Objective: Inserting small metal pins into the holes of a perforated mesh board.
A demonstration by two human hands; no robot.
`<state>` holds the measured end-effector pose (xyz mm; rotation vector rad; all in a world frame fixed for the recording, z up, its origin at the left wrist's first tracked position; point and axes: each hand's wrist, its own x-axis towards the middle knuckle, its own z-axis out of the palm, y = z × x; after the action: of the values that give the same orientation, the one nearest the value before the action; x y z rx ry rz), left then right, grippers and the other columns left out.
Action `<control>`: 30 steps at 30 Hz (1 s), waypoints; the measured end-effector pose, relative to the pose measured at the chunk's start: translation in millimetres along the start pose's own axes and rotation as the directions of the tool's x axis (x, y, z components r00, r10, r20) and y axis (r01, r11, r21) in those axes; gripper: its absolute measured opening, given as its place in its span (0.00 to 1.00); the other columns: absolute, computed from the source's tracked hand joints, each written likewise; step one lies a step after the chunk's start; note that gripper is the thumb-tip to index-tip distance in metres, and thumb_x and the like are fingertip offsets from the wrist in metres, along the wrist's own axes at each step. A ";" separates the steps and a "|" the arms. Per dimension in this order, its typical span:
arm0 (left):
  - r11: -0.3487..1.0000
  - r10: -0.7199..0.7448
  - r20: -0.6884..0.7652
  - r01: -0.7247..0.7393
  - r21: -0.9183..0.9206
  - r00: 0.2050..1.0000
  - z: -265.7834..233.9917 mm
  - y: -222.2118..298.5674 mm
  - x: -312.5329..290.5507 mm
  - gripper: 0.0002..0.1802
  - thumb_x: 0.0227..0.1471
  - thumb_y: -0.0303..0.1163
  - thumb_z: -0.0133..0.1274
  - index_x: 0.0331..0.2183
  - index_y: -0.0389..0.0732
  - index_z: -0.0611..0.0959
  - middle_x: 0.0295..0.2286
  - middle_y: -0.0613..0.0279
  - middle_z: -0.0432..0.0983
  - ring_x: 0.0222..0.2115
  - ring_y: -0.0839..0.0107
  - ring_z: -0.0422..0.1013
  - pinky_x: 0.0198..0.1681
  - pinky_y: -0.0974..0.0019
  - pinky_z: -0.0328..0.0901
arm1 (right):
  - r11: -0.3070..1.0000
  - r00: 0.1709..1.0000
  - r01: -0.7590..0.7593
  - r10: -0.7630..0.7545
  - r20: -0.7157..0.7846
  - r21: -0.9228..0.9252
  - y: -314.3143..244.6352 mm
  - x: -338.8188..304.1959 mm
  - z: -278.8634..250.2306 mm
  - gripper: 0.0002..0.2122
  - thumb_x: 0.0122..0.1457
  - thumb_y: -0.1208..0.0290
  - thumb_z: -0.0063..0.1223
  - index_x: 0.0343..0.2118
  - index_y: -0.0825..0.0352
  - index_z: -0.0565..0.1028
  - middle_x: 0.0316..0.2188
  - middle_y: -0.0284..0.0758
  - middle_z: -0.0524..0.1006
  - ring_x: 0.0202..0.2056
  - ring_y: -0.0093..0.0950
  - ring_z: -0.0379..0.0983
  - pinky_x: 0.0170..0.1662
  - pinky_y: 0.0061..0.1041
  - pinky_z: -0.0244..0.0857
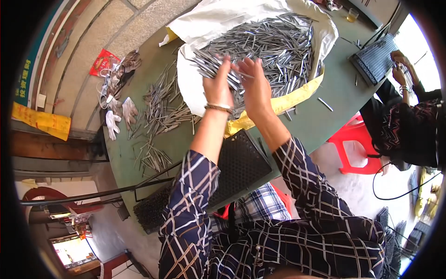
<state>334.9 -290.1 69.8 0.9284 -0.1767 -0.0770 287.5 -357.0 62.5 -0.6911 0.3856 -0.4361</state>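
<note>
My left hand (219,88) is closed round a bundle of thin grey metal strips (204,63), which fan out past its fingers to the upper left. Close beside it, my right hand (258,88) has its fingers curled at the right ends of the same strips, partly blurred. Both hands are over the near side of a large heap of similar strips (283,44), which lies in an opened white sack (191,88) with a yellow edge. Below my wrists, a black perforated tray (241,160) rests at the table's near edge, partly behind my left sleeve.
Loose strips (162,104) lie left of the sack on the green table (316,109), near gloves (113,123) and a red packet (103,63). A black bar (107,193) crosses at lower left. Rightward, a co-worker's hands (402,67) hold strips by another perforated tray (375,58), near a red stool (348,149).
</note>
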 end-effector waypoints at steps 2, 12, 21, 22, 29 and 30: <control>0.997 -0.063 -0.099 0.058 -0.058 0.993 10.3 -5.7 -19.4 0.11 0.48 0.22 0.55 0.37 0.35 0.75 0.32 0.64 0.74 0.30 0.74 0.72 0.38 0.69 0.68 | 0.994 0.997 0.010 -0.002 0.083 -0.108 3.0 5.0 9.0 0.24 0.66 0.55 0.34 0.49 0.72 0.72 0.45 0.37 0.74 0.48 0.25 0.67 0.53 0.24 0.58; 0.993 -0.005 -0.192 -0.018 -0.119 0.981 -22.3 -0.5 -28.1 0.16 0.47 0.21 0.57 0.41 0.35 0.76 0.34 0.64 0.76 0.35 0.72 0.73 0.41 0.68 0.68 | 0.991 0.990 -0.101 0.110 0.094 -0.092 38.0 -7.3 18.8 0.23 0.63 0.54 0.44 0.48 0.72 0.71 0.43 0.37 0.73 0.45 0.24 0.67 0.50 0.21 0.60; 0.998 0.059 -0.124 -0.063 -0.030 0.991 -28.5 28.7 -26.1 0.14 0.48 0.20 0.54 0.40 0.35 0.75 0.31 0.63 0.76 0.30 0.73 0.72 0.37 0.70 0.68 | 0.994 0.985 0.007 0.012 0.174 -0.106 37.2 -19.4 30.7 0.26 0.65 0.53 0.38 0.55 0.71 0.64 0.46 0.39 0.71 0.46 0.25 0.66 0.50 0.23 0.59; 0.998 0.055 -0.117 -0.056 0.001 0.992 -25.2 29.9 -30.3 0.14 0.49 0.22 0.55 0.41 0.36 0.76 0.32 0.64 0.76 0.33 0.73 0.72 0.39 0.69 0.68 | 0.969 0.990 -0.026 0.059 0.126 -0.247 38.5 -22.5 37.8 0.26 0.65 0.51 0.35 0.54 0.71 0.66 0.46 0.39 0.71 0.46 0.25 0.66 0.50 0.23 0.59; 0.999 0.013 -0.119 -0.018 -0.039 0.993 -40.4 44.1 -53.2 0.15 0.49 0.21 0.55 0.42 0.37 0.75 0.35 0.64 0.76 0.35 0.74 0.73 0.39 0.69 0.69 | 0.967 0.975 -0.068 0.117 0.190 -0.247 44.4 -49.2 37.2 0.25 0.65 0.54 0.37 0.49 0.75 0.70 0.45 0.39 0.72 0.46 0.25 0.66 0.51 0.23 0.58; 0.999 -0.007 -0.127 0.000 -0.055 0.992 -44.5 47.8 -57.1 0.16 0.49 0.20 0.55 0.42 0.37 0.75 0.35 0.64 0.77 0.33 0.74 0.73 0.37 0.69 0.70 | 0.959 0.957 -0.110 0.173 0.232 -0.262 43.8 -53.4 35.5 0.24 0.65 0.55 0.38 0.49 0.75 0.70 0.45 0.39 0.72 0.45 0.24 0.66 0.50 0.23 0.59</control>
<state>286.6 -218.3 75.4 0.8763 -0.0545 -0.0257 270.6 -281.4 68.2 -0.9439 0.2472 -0.1591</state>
